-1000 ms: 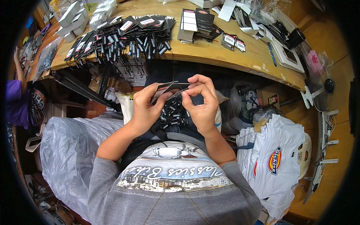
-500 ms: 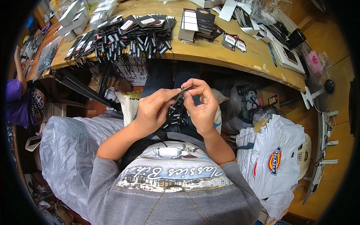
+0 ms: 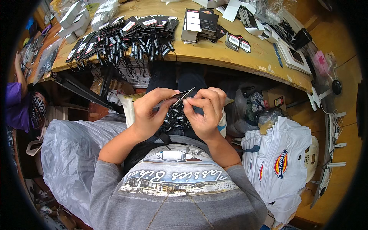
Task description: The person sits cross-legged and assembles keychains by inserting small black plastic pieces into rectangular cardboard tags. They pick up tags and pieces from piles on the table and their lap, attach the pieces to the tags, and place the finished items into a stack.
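Above my lap, my left hand (image 3: 150, 112) pinches black hang tags (image 3: 184, 96) between thumb and fingers. They are seen nearly edge-on, with their far ends fanned slightly apart. My right hand (image 3: 207, 112) is closed in a pinch right beside the tags' lower edge; whatever sits between thumb and forefinger is too small to make out. Under both hands, a heap of black tag strings (image 3: 176, 122) with small dark end pieces lies in my lap. On the table ahead spreads a large pile of strung black hang tags (image 3: 128, 28), strings hanging over the edge.
Stacked hang tags (image 3: 191, 27) and a few barcode-labelled tags (image 3: 237, 42) lie on the wooden table (image 3: 226, 61). White boxes (image 3: 74, 21) stand at the far left. Folded white garments (image 3: 280, 165) are at my right, a large plastic bag (image 3: 73, 153) at my left. Another person's purple sleeve (image 3: 15, 103) shows farther left.
The tags have tilted and fanned apart at their far ends. My right hand has shifted from their top end down to their lower edge, its fingers now curled.
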